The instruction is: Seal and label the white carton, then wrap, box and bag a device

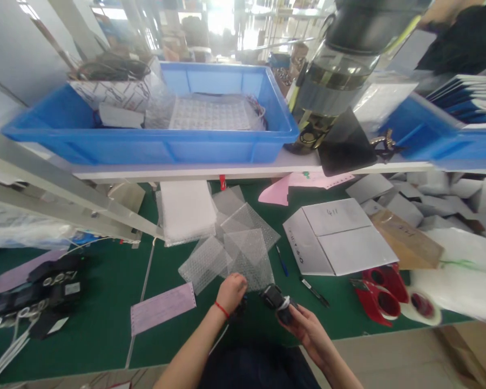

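My right hand (pixel 306 327) grips a small black device (pixel 276 301) with a white band around it, just above the green table's front part. My left hand (pixel 230 293), with a red string on its wrist, is closed beside it. Something dark shows under its fingers, but I cannot make out what it is. A thin pale cable (pixel 218 339) hangs below that hand. Just beyond my hands, several clear bubble wrap pieces (pixel 249 251) overlap on the table. To the right lie a blue pen (pixel 282 261) and a black marker (pixel 315 292).
A blue bin (pixel 178 147) stands on the shelf beside a large bottle (pixel 328 92). On the right are a white carton (pixel 340 237) and red tape dispensers (pixel 378 297). Black devices with cables (pixel 44 292) lie left, near a pink slip (pixel 163 309). White sheets (pixel 186 210) are stacked behind.
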Demonstrator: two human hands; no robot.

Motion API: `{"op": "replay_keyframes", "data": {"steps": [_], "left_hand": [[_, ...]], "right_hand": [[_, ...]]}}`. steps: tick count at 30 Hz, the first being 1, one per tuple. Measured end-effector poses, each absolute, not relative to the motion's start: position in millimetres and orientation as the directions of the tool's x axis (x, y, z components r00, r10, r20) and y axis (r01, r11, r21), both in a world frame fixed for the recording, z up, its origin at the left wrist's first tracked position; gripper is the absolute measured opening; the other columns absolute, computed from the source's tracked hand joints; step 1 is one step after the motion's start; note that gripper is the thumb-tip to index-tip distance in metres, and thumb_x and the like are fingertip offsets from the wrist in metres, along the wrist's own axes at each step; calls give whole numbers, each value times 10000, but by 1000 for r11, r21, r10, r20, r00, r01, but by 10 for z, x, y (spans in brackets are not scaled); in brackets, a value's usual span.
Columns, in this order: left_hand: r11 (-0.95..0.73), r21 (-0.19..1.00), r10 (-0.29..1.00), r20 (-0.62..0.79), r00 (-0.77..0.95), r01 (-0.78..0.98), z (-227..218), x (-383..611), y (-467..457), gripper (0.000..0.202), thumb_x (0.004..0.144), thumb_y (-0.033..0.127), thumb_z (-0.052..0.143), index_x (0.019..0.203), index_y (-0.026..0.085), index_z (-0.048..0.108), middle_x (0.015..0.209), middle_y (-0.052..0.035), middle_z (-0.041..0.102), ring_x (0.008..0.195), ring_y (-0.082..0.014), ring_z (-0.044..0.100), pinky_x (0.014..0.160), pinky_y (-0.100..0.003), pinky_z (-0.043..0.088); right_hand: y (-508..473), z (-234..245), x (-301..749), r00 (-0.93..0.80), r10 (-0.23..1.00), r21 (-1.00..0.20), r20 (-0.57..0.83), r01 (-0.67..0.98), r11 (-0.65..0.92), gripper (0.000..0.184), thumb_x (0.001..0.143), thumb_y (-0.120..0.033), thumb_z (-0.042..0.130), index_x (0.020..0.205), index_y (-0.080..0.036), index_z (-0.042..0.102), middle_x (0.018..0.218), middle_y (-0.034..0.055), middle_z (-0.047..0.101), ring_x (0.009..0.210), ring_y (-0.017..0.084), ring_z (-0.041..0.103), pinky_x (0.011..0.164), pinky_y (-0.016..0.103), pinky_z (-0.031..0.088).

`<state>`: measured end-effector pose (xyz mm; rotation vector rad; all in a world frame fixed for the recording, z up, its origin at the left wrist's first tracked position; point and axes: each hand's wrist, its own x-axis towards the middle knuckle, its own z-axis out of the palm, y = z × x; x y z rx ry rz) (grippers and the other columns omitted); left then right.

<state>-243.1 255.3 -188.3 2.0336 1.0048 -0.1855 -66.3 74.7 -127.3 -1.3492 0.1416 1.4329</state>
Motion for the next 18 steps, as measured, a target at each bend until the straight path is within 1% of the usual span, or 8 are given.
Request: {"op": "replay_keyframes", "data": {"steps": [2,3,5,7,10,13,15,18], "left_hand": [[-408,571,484,-527,699,713,-2134,-2186,2677,77,902,156,588,896,167,664,1060,-85,674,1065,-221,617,962,-388,486],[-445,546,431,-564,705,709,-2235,-2084,2714,56,897,191,626,908,156,667,1067,-84,674,1053,-226,622,944,-408,499],[-508,507,349,-618,705,696,-2383,-1933,2746,190,877,284,696,1000,141,666,1127,-87,665,1067,-241,622,931,-447,518],[-551,483,313,-637,705,681,-2464,-1851,2740,300,874,336,712,1094,141,653,1202,-100,646,1113,-256,612,951,-471,517],[-572,475,323,-619,716,669,-2484,-1825,2726,269,919,330,660,1103,134,653,1205,-107,650,1136,-256,608,977,-476,505],[-547,500,372,-573,730,672,-2405,-1868,2753,192,963,309,588,998,138,670,1099,-84,682,1053,-221,634,947,-443,511],[-518,538,407,-529,744,665,-2304,-1909,2777,188,977,260,541,899,146,669,1008,-64,691,978,-198,640,908,-401,507],[-472,619,445,-447,776,627,-2103,-1956,2770,255,953,166,490,744,167,637,896,-55,683,907,-181,628,860,-319,465]], "right_hand": [[659,-1338,-567,300,563,-537,-770,-780,-320,457,665,-418,911,978,-115,770,994,118,771,902,244,732,885,373,585],[620,-1355,-532,318,545,-534,-776,-791,-300,452,658,-416,915,964,-116,773,986,119,774,900,247,736,886,376,588],[552,-1367,-491,357,510,-542,-783,-793,-278,452,640,-427,924,940,-124,776,976,118,778,895,254,740,880,380,594],[502,-1372,-485,397,477,-560,-784,-785,-266,459,623,-452,927,926,-140,778,963,112,781,883,266,744,876,397,597],[462,-1409,-503,431,450,-570,-782,-786,-237,467,623,-482,917,923,-152,778,944,108,783,877,277,745,882,421,593],[463,-1487,-503,451,459,-598,-765,-763,-246,509,632,-489,909,978,-143,768,975,110,779,893,274,740,871,408,591],[494,-1523,-488,493,471,-658,-731,-693,-296,568,625,-491,911,1048,-146,753,1036,105,770,926,280,730,853,394,593],[601,-1484,-477,579,507,-768,-638,-519,-375,621,632,-504,898,1114,-150,730,1075,101,761,981,307,710,850,390,590]]}}
